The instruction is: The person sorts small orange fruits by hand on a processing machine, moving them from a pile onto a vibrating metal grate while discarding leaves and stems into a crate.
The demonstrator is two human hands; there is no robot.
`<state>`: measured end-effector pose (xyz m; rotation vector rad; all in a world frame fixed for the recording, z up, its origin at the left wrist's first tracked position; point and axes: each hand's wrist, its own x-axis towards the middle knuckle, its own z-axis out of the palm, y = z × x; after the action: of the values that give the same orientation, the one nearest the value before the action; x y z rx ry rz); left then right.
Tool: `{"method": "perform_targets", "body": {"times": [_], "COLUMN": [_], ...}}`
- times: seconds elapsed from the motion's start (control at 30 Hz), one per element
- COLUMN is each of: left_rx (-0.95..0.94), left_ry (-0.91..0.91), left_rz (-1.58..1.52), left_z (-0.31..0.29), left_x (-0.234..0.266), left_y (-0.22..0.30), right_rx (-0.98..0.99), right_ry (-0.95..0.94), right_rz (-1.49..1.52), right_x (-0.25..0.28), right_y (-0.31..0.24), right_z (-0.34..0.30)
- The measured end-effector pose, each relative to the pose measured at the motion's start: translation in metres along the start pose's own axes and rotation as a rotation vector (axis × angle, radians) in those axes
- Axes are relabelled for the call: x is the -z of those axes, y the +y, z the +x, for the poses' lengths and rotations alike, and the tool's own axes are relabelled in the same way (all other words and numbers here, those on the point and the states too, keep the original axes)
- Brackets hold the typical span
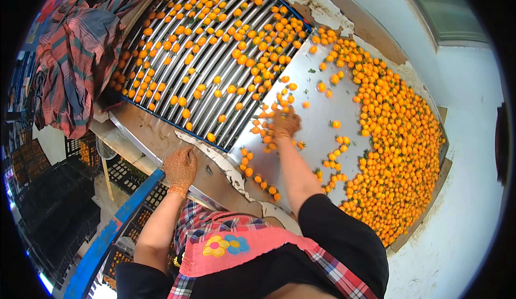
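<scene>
Small orange oval fruits, some with green bits at the stem, lie loose on a smooth metal sheet. My right hand, in a brownish patterned glove, reaches down among a cluster of these fruits beside the roller bed. Its fingers are spread and touch the fruits, though their tips are partly hidden among them. My left hand, gloved alike, rests with curled fingers on the near ledge of the machine. Nothing shows in that hand.
Metal rollers carry many scattered fruits at the upper left. A large heap of fruit fills the sheet's right side. Checked cloth hangs at the left. Below it are a blue bar and black crates; a white wall borders the right.
</scene>
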<state>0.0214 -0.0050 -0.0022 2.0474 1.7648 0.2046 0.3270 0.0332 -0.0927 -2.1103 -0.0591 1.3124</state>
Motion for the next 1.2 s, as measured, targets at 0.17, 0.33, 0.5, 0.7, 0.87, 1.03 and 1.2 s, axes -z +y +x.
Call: {"method": "perform_targets", "body": {"times": [0.17, 0.33, 0.5, 0.7, 0.87, 1.03, 1.2], "left_rx": [-0.018, -0.017, -0.004, -0.056, -0.035, -0.007, -0.059], "left_ry": [0.021, 0.034, 0.019, 0.04, 0.03, -0.02, -0.001], "left_rz": [-0.006, 0.019, 0.011, 0.021, 0.041, 0.068, -0.026], "left_z": [0.001, -0.003, -0.004, -0.001, -0.001, 0.005, -0.004], "left_x": [-0.002, -0.004, -0.005, -0.01, -0.006, 0.002, -0.002], "left_y": [-0.001, -0.005, -0.007, -0.004, -0.014, -0.015, 0.008], "right_rx": [0.702, 0.88, 0.291, -0.03, -0.079, 0.039, -0.054], "right_ry": [0.021, 0.475, 0.482, -0.513, -0.503, -0.266, 0.253], "right_rz": [-0.512, -0.9, -0.979, 0.08, -0.022, 0.18, 0.471], "right_x": [-0.054, 0.032, 0.083, -0.034, 0.01, 0.122, 0.262], "right_y": [0.051, 0.108, 0.178, 0.168, 0.022, 0.114, 0.277], "right_z": [0.019, 0.053, 0.02, -0.058, -0.165, -0.152, -0.187]}}
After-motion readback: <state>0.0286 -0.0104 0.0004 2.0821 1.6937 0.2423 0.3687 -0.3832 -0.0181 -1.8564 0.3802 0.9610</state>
